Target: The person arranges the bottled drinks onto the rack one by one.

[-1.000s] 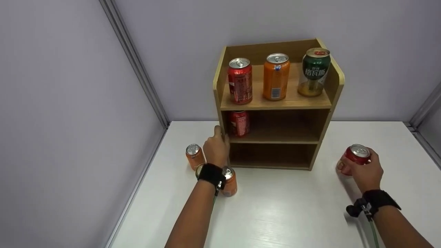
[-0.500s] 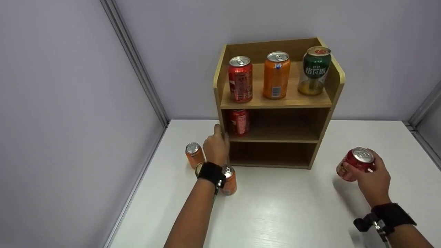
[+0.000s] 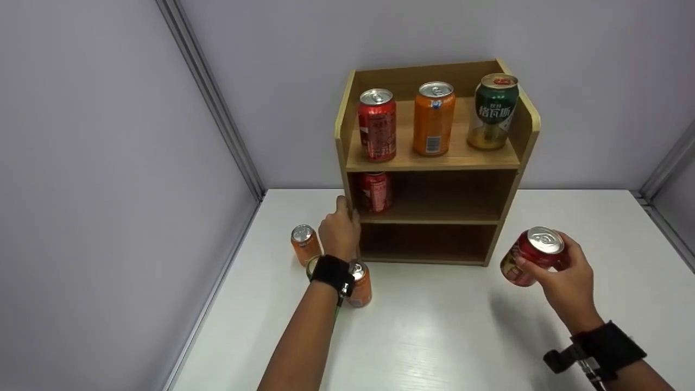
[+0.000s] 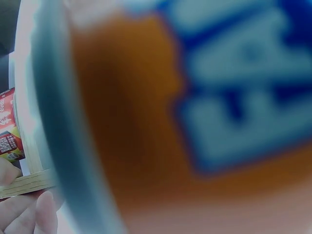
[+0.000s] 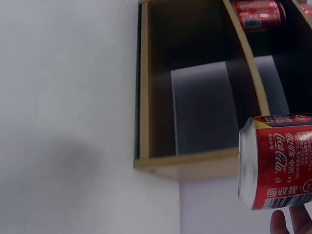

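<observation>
Red can (image 3: 529,260), gripped in the right hand (image 3: 570,282), tilts, long axis and lid (image 3: 546,239) toward one o'clock; left hand (image 3: 339,234) pinches the wooden shelf (image 3: 431,222) side.

In the shelf (image 3: 431,222) I have room right of the middle level's red can (image 3: 377,194) — orange cans (image 3: 360,290) crowd my left hand (image 3: 339,236).

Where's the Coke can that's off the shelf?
In the head view, the Coca-Cola can is in the right hand, above the table, lower right of the wooden shelf.
</observation>
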Motion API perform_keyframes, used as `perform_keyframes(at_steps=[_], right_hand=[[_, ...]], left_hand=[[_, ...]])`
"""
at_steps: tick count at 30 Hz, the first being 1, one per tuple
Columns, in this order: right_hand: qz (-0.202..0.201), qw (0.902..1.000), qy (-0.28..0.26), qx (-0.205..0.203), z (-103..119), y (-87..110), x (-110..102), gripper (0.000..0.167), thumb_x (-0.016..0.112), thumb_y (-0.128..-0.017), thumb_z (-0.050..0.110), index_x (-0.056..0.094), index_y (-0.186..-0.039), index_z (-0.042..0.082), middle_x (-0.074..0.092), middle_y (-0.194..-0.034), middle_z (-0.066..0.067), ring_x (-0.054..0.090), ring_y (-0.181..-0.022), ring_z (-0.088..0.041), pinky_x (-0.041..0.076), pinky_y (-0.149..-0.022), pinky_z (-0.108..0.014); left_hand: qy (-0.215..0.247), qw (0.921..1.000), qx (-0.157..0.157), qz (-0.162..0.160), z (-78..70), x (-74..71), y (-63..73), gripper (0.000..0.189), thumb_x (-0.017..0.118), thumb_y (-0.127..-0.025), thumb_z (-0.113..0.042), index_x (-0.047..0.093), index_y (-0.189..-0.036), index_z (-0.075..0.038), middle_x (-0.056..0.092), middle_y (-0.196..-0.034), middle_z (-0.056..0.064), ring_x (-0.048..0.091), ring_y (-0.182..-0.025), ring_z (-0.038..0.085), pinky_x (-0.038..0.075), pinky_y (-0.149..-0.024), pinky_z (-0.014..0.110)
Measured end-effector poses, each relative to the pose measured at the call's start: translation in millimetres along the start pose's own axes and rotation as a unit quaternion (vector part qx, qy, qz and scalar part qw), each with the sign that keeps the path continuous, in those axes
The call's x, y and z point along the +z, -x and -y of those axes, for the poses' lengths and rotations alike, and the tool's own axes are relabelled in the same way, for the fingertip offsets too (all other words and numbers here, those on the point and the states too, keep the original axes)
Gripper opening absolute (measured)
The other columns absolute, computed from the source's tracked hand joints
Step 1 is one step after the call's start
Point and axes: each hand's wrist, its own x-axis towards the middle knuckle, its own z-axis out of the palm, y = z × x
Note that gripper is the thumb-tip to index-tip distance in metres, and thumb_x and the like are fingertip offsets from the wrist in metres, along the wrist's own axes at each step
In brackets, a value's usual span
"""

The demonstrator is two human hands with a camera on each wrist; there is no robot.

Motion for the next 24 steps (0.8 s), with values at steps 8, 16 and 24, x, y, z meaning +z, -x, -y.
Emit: perform_keyframes(at_steps=[8,16,24], right_hand=[[0.014,0.9961,-0.030,-0.082,30,11.2,15,0.080,0.089,-0.080,0.002,0.049,-0.150,0.001,0.055,-0.121,0.026,0.058,-0.111,0.008,0.044,-0.092,-0.002],[0.046,0.9878,-0.066,-0.133,53,11.3,33,0.081,0.089,-0.078,-0.004,0.051,-0.150,0.001,0.058,-0.124,0.023,0.060,-0.113,0.006,0.046,-0.094,-0.004],[0.073,0.9794,-0.088,-0.167,75,9.3,54,0.080,0.089,-0.077,-0.004,0.052,-0.148,-0.002,0.060,-0.126,0.020,0.062,-0.116,0.004,0.047,-0.096,-0.006]], left_hand=[[-0.002,1.0000,0.002,-0.007,0.0,1.3,-0.1,0.025,0.072,-0.098,-0.023,0.060,-0.113,-0.007,0.074,-0.070,0.019,0.073,-0.060,0.037,0.056,-0.053,0.049],[-0.001,0.9999,0.008,-0.010,1.3,2.4,-0.3,0.024,0.070,-0.099,-0.022,0.059,-0.115,-0.007,0.074,-0.070,0.019,0.074,-0.059,0.035,0.055,-0.051,0.048],[0.000,0.9997,0.012,-0.022,0.9,1.8,1.2,0.023,0.071,-0.098,-0.021,0.059,-0.112,-0.007,0.072,-0.066,0.018,0.072,-0.056,0.035,0.054,-0.049,0.048]])
